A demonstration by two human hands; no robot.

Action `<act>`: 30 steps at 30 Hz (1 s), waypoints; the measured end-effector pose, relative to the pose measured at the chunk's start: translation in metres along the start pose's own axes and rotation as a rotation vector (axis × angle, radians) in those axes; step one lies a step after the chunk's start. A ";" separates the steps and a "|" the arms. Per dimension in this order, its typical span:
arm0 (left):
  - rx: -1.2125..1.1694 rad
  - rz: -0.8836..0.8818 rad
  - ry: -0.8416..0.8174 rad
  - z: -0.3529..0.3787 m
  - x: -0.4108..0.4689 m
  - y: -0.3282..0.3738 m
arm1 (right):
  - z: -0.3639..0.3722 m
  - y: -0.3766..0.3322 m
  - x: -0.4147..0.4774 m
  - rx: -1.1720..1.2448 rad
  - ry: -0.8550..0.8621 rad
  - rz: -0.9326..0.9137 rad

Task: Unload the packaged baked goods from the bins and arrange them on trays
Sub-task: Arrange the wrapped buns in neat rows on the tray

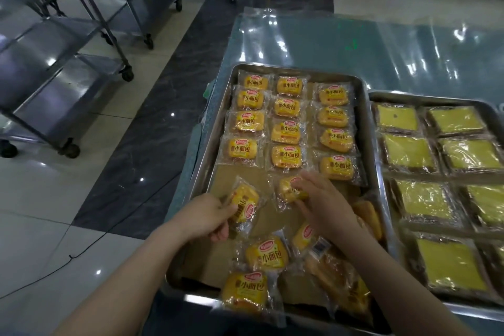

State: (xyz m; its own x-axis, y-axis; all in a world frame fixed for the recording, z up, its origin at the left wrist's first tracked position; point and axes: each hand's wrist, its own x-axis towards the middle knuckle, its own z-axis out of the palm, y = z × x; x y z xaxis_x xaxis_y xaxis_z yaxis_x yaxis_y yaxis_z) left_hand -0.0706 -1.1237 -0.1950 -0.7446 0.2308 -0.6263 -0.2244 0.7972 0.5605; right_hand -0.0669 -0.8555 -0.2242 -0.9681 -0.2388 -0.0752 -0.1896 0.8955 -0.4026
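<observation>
A steel tray (366,128) lined with brown paper holds several yellow packaged small breads in three neat columns at its far end. My left hand (210,217) pinches one packaged bread (244,203) by its wrapper at the tray's left side, tilted. My right hand (324,203) grips another packaged bread (289,189) near the middle of the tray, just below the rows. Loose packaged breads (267,254) lie unsorted at the tray's near end, some partly hidden under my right forearm.
A second steel tray (433,97) to the right holds flat yellow packaged cakes in rows. Both trays sit on a table covered with clear plastic sheet (354,43). Wheeled steel racks (81,43) stand on the tiled floor to the left; a cable crosses the floor.
</observation>
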 end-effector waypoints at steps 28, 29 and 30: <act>0.678 0.210 0.512 0.037 0.075 0.006 | 0.031 -0.016 0.059 -0.173 -0.015 0.095; 0.671 0.212 0.522 0.035 0.081 0.007 | 0.033 -0.014 0.064 -0.180 -0.027 0.098; 0.666 0.215 0.533 0.032 0.087 0.007 | 0.035 -0.013 0.068 -0.182 -0.032 0.095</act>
State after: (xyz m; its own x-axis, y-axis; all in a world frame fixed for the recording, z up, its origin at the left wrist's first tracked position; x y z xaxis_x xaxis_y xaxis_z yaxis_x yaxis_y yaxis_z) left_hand -0.1171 -1.0799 -0.2631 -0.9602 0.2549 -0.1140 0.2441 0.9645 0.1006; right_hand -0.1243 -0.8960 -0.2560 -0.9779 -0.1595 -0.1350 -0.1272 0.9668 -0.2215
